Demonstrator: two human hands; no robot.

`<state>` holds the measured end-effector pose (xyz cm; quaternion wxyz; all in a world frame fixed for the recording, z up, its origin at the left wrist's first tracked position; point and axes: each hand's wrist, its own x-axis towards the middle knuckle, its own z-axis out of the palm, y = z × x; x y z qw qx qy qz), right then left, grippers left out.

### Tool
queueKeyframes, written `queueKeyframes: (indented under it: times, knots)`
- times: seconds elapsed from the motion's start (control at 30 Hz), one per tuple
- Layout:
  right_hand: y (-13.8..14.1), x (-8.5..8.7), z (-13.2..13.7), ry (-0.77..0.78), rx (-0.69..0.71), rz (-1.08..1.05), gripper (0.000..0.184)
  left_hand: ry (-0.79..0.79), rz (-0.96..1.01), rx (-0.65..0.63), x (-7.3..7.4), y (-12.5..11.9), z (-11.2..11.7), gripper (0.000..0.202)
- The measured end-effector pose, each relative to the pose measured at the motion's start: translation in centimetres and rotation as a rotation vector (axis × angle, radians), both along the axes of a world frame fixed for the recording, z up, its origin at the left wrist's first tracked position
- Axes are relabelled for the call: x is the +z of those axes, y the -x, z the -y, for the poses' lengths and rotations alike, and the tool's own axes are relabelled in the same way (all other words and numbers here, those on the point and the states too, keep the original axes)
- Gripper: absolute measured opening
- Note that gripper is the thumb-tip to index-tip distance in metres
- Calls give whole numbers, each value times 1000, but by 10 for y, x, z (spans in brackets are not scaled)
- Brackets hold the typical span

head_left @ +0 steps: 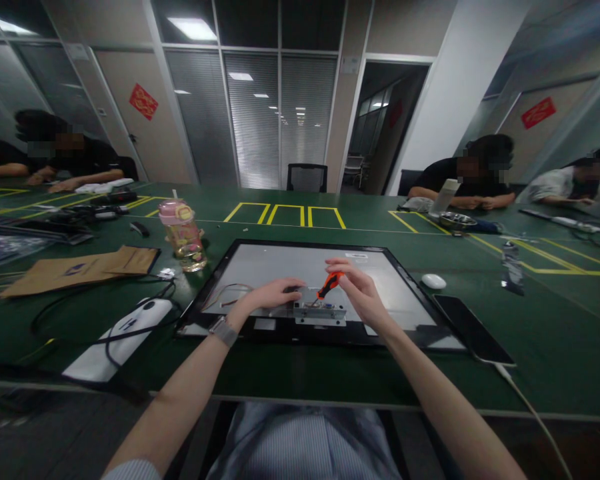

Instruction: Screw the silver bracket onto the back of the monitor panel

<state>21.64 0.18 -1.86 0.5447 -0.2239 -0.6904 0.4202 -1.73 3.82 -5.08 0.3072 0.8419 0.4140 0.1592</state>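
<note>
Orange-and-black screwdriver gripped in our right hand, we should press along its shaft, steadying the metal bracket between our hands; we cannot tell what our left hand grips.

Single head view, taken from the wearer's eye level; faces forward and down over the green table. Wide field, verticals leaning outward at the sides. Nearest: striped shirt, bottom edge. Close, about mid-frame: left hand and right hand above the panel. Farthest: glass partition, upper frame.
</note>
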Motion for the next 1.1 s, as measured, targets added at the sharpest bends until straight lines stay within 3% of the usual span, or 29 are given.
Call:
queueKeyframes:
  times: [0.23,0.47,0.6,0.73,0.97,1.1]
  knots:
    - [-1,-3,-2,89,16,-40,27,9,0,-6,0,1,1,45]
    - [4,-2,3,18,33,-17,21,5,3,-8,3,0,1,43]
    - [5,-6,1,3,-50,-61,17,2,6,-11,1,1,0,42]
    - [4,-2,5,-4,-72,3,28,0,-2,-5,0,1,0,43]
    - [5,3,9,-54,-45,26,24,-5,6,-12,0,0,-1,43]
    - [4,-3,5,34,72,-31,18,-4,19,-35,0,1,-1,40]
